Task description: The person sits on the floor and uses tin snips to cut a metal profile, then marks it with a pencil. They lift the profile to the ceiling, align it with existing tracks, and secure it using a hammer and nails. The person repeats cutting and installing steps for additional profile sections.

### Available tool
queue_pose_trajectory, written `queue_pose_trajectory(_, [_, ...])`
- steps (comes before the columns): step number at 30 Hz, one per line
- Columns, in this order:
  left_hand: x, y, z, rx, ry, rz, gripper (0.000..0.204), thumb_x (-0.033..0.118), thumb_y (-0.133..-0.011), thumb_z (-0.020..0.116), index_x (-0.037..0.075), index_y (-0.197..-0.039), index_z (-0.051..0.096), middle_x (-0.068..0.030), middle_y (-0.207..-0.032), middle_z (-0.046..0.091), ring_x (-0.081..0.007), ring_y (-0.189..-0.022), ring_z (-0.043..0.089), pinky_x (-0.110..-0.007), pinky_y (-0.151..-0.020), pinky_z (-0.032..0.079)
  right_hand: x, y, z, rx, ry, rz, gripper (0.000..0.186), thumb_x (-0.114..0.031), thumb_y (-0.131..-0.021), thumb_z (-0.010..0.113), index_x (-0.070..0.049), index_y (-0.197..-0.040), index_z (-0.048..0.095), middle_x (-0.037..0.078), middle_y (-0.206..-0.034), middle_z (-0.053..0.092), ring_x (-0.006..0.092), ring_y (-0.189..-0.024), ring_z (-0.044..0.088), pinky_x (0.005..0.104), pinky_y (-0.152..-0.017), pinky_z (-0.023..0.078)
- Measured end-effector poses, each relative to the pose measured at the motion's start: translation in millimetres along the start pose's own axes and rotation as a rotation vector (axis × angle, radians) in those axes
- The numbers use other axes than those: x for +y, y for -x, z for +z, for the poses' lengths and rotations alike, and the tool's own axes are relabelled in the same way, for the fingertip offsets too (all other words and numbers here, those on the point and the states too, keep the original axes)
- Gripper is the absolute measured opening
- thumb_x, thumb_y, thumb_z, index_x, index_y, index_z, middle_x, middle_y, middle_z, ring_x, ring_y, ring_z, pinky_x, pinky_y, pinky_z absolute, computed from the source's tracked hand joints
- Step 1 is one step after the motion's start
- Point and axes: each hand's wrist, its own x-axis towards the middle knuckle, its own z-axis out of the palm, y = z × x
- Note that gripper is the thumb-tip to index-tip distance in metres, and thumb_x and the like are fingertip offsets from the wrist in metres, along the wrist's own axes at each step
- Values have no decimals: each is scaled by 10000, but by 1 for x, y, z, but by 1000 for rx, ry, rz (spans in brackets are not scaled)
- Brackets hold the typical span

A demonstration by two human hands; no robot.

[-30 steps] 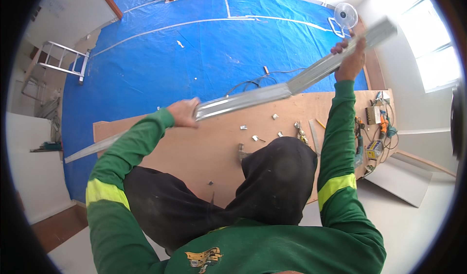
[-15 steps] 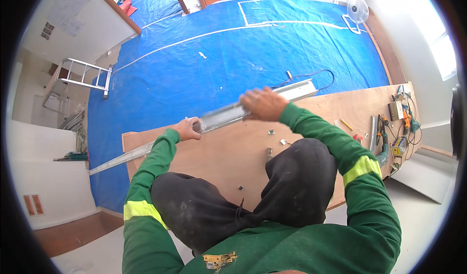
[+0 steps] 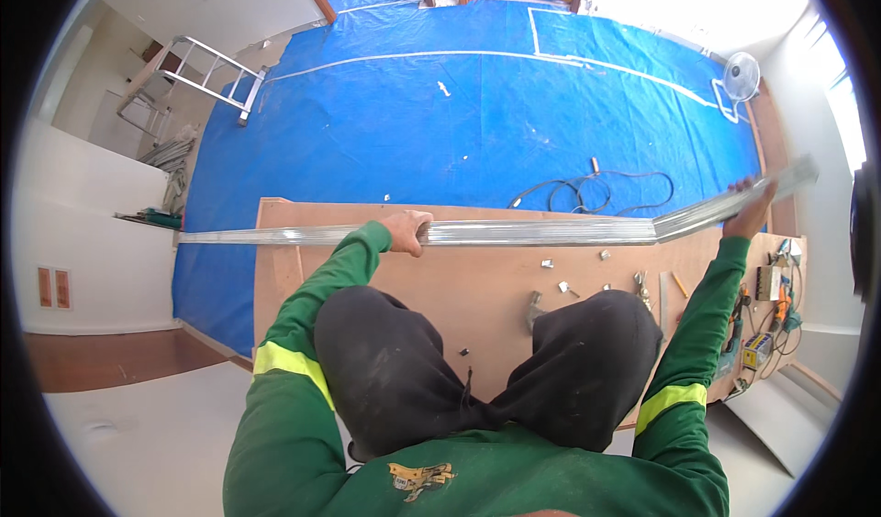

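Note:
A long, silvery metal channel (image 3: 541, 233) with ridged lines runs across the board in front of me, reaching past the board's left end. Near its right part it has a bend, and the short length beyond angles up and away. My left hand (image 3: 407, 233) is closed round the straight part, thumb on the near side. Out to the right, my right hand (image 3: 751, 207) grips the angled length, whose far end is blurred by motion. A hammer (image 3: 535, 311) lies by my right knee, partly hidden, and small metal clips (image 3: 548, 264) are scattered over the board.
The wooden board (image 3: 367, 283) lies under the work. Power tools (image 3: 782, 311) and cables crowd its right end, near a yellow pencil (image 3: 679, 284). Beyond is blue sheeting (image 3: 367, 132) with a coiled cable (image 3: 574, 191), a stepladder (image 3: 211, 77) and a fan (image 3: 740, 78).
My right hand has swung far to the right, taking one length of the channel outward. My left hand has shifted right and slightly up, and the channel lies more level. The view has turned left.

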Motion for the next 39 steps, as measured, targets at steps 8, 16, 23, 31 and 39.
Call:
queue_pose_trajectory(8, [25,-15,-21,123,135,44,503,206,-706,792,22,-1156,664,-140,-1001,710,-302,-939,689,-428,-842,552,37,235,159,-1464,1129,-944,496,-422,-937,804,-80,-1254,634,111,-1134,661,341,-1111,657,486,-891,508])
queue_pose_trajectory(16, [27,0,-8,88,148,-16,637,234,-731,783,42,-1327,663,-114,-1012,722,-278,-939,695,-416,-844,555,16,139,140,-953,758,-808,374,-123,-1058,633,-33,-1421,638,196,-1378,701,357,-1313,658,488,-1117,503])
queue_pose_trajectory(23, [23,-7,18,43,92,80,721,254,-711,788,126,-1408,652,-133,-1134,768,-315,-1053,738,-435,-890,580,-5,-91,-142,212,218,259,686,-460,-1143,507,-19,-1661,415,186,-1553,571,353,-1346,626,529,-1182,503])
queue_pose_trajectory(31, [17,0,34,53,139,33,686,196,-705,787,71,-1372,681,-158,-1114,766,-310,-1021,745,-428,-900,592,27,138,65,-821,896,-845,318,-120,-1048,553,-12,-1344,597,184,-1323,568,359,-1253,585,484,-1085,473])
queue_pose_trajectory(39, [27,-6,5,265,173,129,661,212,-742,775,45,-1372,663,-138,-1035,731,-278,-932,705,-422,-855,569,26,224,123,-1492,979,-989,126,-162,-937,752,-97,-1025,689,99,-1003,652,344,-1066,657,515,-936,522])
